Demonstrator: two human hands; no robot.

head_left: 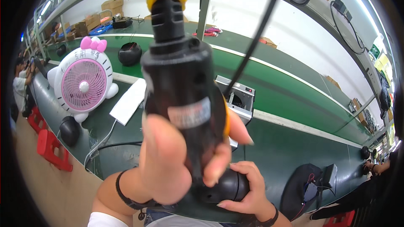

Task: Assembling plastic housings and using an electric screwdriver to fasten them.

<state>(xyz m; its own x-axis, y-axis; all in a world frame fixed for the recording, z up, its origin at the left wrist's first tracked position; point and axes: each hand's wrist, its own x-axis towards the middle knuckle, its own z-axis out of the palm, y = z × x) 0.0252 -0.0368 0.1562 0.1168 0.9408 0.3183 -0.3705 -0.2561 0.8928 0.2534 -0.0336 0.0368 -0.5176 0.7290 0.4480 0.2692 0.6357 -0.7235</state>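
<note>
A long green workbench (294, 96) runs across the whole view, curving with the lens, with a pale stripe along its middle and a metal frame with shelves above it. Close to the camera, filling the centre, a black electric screwdriver (181, 88) hangs upright from a cable, a yellow tie wrapped round its top end and a grey label band across its body. The left hand (168, 159) is closed round the lower body of this tool, thumb pressed across the front over the label and fingers curled behind, a dark band on the wrist. Below it, the right hand (248, 189) is cupped round a small rounded black object (225, 187) held just under the tool's lower end, fingers wrapped over its side so that only part of it shows; the tool's tip is hidden behind the left hand, so whether it touches the object cannot be told. To the left on the bench stands a white and pink desk fan (83, 85) with a pink bow on top, a white flat sheet (128, 101) lying just beside it. Behind the tool sits a small grey metal box (240, 96). Red plastic stools (50, 147) stand on the floor at the left, and another person's hand (372, 167) rests at the far right edge of the bench
</note>
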